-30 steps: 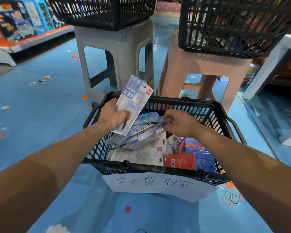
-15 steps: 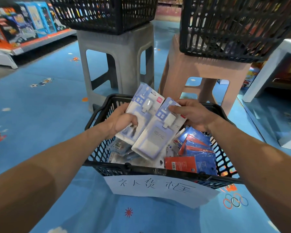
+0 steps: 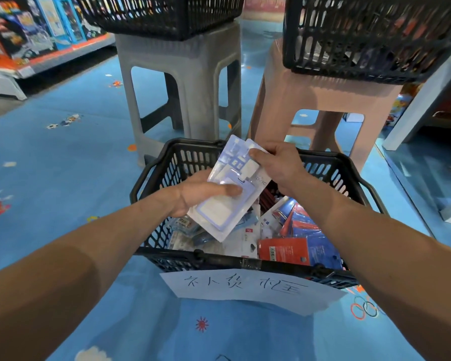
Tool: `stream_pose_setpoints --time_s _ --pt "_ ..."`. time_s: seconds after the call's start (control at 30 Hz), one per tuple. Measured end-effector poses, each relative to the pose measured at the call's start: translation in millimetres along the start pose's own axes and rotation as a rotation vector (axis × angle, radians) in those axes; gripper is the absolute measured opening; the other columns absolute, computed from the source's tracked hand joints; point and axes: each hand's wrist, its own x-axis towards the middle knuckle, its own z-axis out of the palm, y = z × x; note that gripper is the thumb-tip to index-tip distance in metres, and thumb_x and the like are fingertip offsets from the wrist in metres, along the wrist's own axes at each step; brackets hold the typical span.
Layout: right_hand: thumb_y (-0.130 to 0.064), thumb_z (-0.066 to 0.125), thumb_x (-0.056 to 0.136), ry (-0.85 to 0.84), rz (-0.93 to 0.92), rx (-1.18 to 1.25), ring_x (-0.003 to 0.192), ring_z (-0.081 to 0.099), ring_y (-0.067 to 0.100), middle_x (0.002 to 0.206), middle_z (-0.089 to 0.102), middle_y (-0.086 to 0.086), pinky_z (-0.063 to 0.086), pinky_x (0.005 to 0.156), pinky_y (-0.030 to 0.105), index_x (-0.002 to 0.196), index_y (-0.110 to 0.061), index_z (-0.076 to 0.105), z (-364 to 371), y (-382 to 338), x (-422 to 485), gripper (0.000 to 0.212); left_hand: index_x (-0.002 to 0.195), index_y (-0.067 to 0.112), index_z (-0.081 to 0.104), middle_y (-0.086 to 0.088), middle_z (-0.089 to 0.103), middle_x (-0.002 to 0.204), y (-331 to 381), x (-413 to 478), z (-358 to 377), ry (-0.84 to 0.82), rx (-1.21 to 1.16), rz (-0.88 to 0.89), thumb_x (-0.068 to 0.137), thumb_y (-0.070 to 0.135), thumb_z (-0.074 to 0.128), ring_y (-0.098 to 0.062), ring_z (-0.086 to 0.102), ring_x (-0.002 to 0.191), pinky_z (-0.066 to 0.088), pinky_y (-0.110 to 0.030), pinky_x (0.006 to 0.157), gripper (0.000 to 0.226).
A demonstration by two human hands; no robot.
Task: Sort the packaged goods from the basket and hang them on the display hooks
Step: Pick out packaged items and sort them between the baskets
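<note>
Looking down through the head camera, a person is holding a stack of white blister packs (image 3: 227,204) just above a black basket (image 3: 172,168) sitting on the blue floor (image 3: 63,157). The left hand (image 3: 193,194) is gripping the stack's lower part, its thumb lying across the front. The right hand (image 3: 279,165) is pinching the top edge. Both hands are working close together, clamped on the same stack. Red packets (image 3: 281,250) and blue packets (image 3: 320,250) are lying jumbled inside the basket. A handwritten paper label (image 3: 245,287) is hanging from its near rim. Beyond, a grey stool (image 3: 182,74) is carrying a second basket (image 3: 162,14), and a pink stool (image 3: 310,100) a third basket (image 3: 362,35).
</note>
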Motion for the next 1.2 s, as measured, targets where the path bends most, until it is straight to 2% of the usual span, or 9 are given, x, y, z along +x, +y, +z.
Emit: stream_pose_setpoints --time_s 0.2,0.33,0.4,0.47,0.63,0.73,0.97,1.1,1.2 --pt "-0.023 0.058 0.098 0.248 0.108 -0.389 0.094 0.062 0.032 0.101 0.066 0.016 0.050 0.079 0.037 0.100 -0.005 0.060 -0.5 23.0 -3.2 0.018 0.117 0.021 0.071 0.004 0.079 0.104 -14.4 17.4 -9.3 0.199 0.063 0.067 0.080 0.016 0.088 -0.017 0.076 0.096 0.061 -0.033 0.082 0.042" --pt "0.001 0.059 0.094 -0.196 0.590 -0.468 0.076 0.072 0.035 0.089 0.070 0.022 0.062 0.073 0.044 0.103 0.006 0.061 -9.2 52.7 -21.4 0.010 0.117 0.021 0.068 0.006 0.080 0.099 -25.9 20.9 -22.0 0.254 0.024 0.072 0.079 0.018 0.089 -0.013 0.077 0.089 0.060 -0.025 0.070 0.043" --pt "0.009 0.065 0.088 -0.340 0.693 -0.397 0.075 0.076 0.034 0.092 0.073 0.024 0.065 0.073 0.046 0.111 0.006 0.060 -5.8 65.5 -29.3 0.024 0.122 0.022 0.064 0.005 0.078 0.106 -30.9 21.0 -25.8 0.234 0.036 0.073 0.077 0.021 0.090 -0.014 0.076 0.094 0.061 -0.031 0.079 0.052" --pt "0.010 0.073 0.083 -0.394 0.706 -0.317 0.067 0.075 0.028 0.097 0.073 0.023 0.063 0.060 0.036 0.115 0.006 0.059 0.2 73.3 -32.1 0.035 0.126 0.023 0.063 0.004 0.078 0.111 -34.2 21.9 -27.5 0.232 0.039 0.072 0.077 0.022 0.091 -0.015 0.075 0.099 0.060 -0.036 0.086 0.057" --pt "-0.011 0.099 0.058 -0.514 0.667 -0.444 0.108 0.068 0.035 0.113 0.071 0.013 0.056 0.098 0.051 0.112 -0.002 0.063 14.3 76.7 -38.0 0.065 0.122 0.024 0.066 0.006 0.078 0.108 -35.1 27.1 -26.1 0.270 0.045 0.068 0.074 0.025 0.093 -0.012 0.076 0.095 0.060 -0.031 0.082 0.055" --pt "-0.021 0.099 0.057 -0.499 0.604 -0.603 0.108 0.064 0.031 0.114 0.066 0.008 0.056 0.096 0.044 0.113 -0.007 0.058 23.0 74.1 -43.6 0.071 0.117 0.025 0.069 0.007 0.078 0.105 -34.4 28.5 -24.4 0.291 0.065 0.066 0.074 0.025 0.093 -0.012 0.075 0.094 0.059 -0.030 0.082 0.049" --pt "-0.003 0.078 0.086 -0.390 0.628 -0.336 0.070 0.068 0.023 0.090 0.071 0.015 0.058 0.061 0.032 0.094 -0.003 0.065 20.8 56.5 -45.3 0.015 0.116 0.022 0.071 0.004 0.079 0.105 -25.8 21.2 -26.8 0.344 0.069 0.092 0.076 0.021 0.091 -0.016 0.075 0.097 0.060 -0.034 0.084 0.045" --pt "-0.003 0.060 0.099 -0.327 0.655 -0.171 0.084 0.072 0.028 0.100 0.073 0.016 0.061 0.069 0.041 0.109 -0.003 0.060 15.4 38.2 -46.4 0.010 0.114 0.024 0.070 0.006 0.078 0.102 -18.7 12.8 -28.8 0.406 0.085 0.121 0.078 0.022 0.090 -0.011 0.074 0.091 0.058 -0.025 0.071 0.041" --pt "0.000 0.059 0.099 -0.221 0.516 -0.183 0.092 0.073 0.033 0.105 0.073 0.020 0.062 0.077 0.046 0.090 -0.006 0.059 6.1 26.1 -40.1 0.010 0.119 0.023 0.069 0.007 0.077 0.105 -15.4 9.8 -31.8 0.452 0.121 0.135 0.074 0.028 0.093 -0.012 0.074 0.094 0.057 -0.026 0.072 0.051"
